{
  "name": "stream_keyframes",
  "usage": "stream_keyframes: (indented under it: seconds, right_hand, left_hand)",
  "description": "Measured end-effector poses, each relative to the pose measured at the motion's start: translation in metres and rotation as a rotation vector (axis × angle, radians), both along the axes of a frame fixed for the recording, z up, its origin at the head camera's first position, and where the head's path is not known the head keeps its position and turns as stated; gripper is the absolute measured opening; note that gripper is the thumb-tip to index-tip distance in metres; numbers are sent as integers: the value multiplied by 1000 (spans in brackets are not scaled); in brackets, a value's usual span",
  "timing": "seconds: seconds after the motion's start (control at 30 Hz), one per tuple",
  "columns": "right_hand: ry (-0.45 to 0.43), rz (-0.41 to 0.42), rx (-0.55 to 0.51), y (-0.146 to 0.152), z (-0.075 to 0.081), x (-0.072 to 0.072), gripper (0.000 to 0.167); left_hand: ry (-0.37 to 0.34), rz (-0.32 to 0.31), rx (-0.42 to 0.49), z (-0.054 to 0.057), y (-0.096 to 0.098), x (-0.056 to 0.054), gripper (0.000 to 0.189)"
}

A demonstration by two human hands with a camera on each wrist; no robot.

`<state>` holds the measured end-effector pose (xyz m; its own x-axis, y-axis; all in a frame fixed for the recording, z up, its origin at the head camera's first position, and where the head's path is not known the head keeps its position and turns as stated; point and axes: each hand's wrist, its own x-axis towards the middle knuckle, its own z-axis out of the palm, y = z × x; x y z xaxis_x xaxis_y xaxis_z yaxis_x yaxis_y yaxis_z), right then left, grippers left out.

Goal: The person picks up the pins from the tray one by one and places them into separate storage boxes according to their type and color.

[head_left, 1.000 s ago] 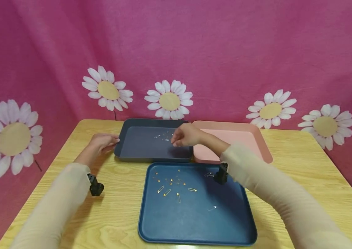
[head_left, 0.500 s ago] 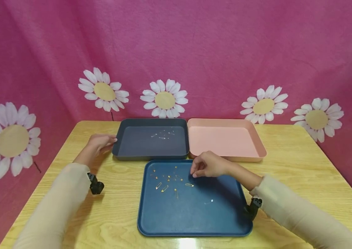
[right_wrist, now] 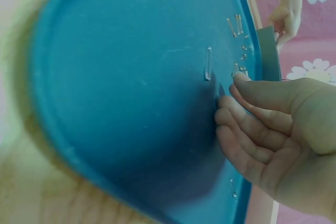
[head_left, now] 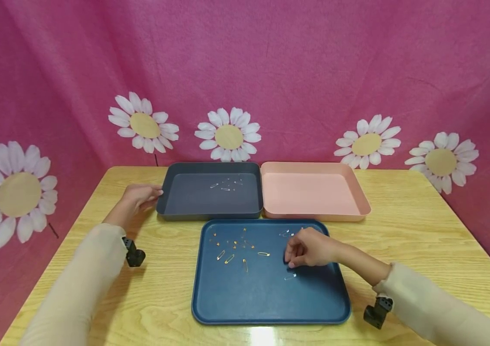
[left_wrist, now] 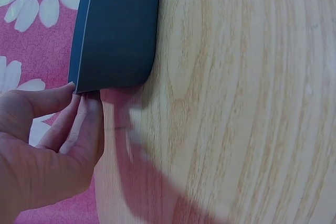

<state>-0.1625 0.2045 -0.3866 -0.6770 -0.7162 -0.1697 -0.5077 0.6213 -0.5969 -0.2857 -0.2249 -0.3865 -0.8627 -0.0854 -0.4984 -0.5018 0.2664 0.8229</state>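
My left hand is at the left side of a dark grey tray at the back. In the left wrist view its thumb and fingers pinch the tray's rim at a corner. Over the right half of a blue tray hovers my right hand, fingers loosely bent and thumb apart from them, with nothing visible between. Just in front of it lies a silver safety pin. Several gold safety pins are spread over the blue tray's left half. More silver pins lie near its back edge.
Inside the dark grey tray are several small silver safety pins. A pink tray stands against its right side, behind the blue one. All rest on a wooden table, with a pink flowered cloth hanging behind.
My right hand has moved from over the dark grey tray toward me and rightward, over the blue tray near the front silver pin. The left hand has stayed at the tray's rim.
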Motion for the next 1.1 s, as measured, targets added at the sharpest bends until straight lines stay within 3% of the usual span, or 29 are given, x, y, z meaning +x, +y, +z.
stream_keyframes:
  seconds: [0.27, 0.57, 0.9, 1.1]
  right_hand:
    - [26, -2, -47, 3, -6, 11, 9]
    - [143, 8, 1, -4, -8, 22, 16]
    - [121, -2, 1, -8, -8, 27, 12]
    - [124, -11, 13, -9, -11, 28, 13]
  left_hand:
    - [-3, 15, -29, 1, 0, -2, 48]
    - [-1, -1, -31, 1, 1, -1, 49]
    - [37, -7, -2, -3, -4, -1, 48]
    - [38, 0, -38, -2, -3, -1, 50]
